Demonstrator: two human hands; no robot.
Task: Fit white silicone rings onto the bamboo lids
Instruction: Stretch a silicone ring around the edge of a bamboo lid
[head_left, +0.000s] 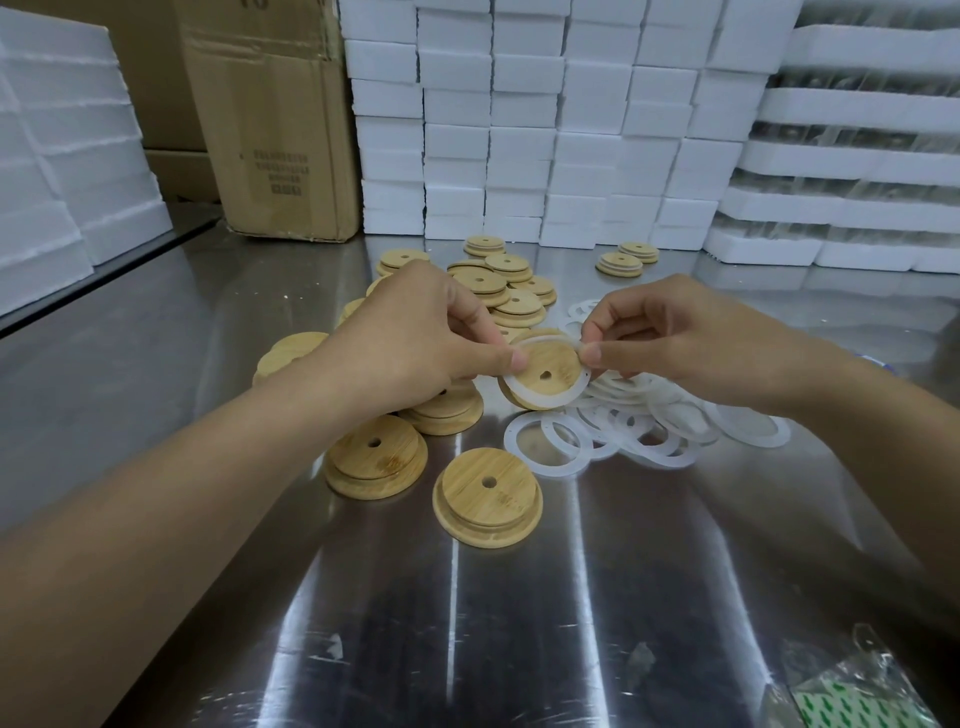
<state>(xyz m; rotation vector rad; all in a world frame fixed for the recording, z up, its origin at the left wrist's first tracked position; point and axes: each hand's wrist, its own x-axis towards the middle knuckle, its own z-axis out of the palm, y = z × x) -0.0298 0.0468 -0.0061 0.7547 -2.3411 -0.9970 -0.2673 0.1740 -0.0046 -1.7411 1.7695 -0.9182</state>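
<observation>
A round bamboo lid with a small centre hole is held tilted above the steel table, a white silicone ring lying around its raised step. My left hand pinches the lid's left edge. My right hand pinches the ring at the lid's right edge. Loose white rings are piled under and right of the lid. Bare bamboo lids lie near me, and more are stacked behind my left hand.
The steel table reflects light. White foam blocks are stacked along the back and at left. A cardboard box stands at back left. Two lids with rings sit at back right. A plastic bag lies at the front right corner.
</observation>
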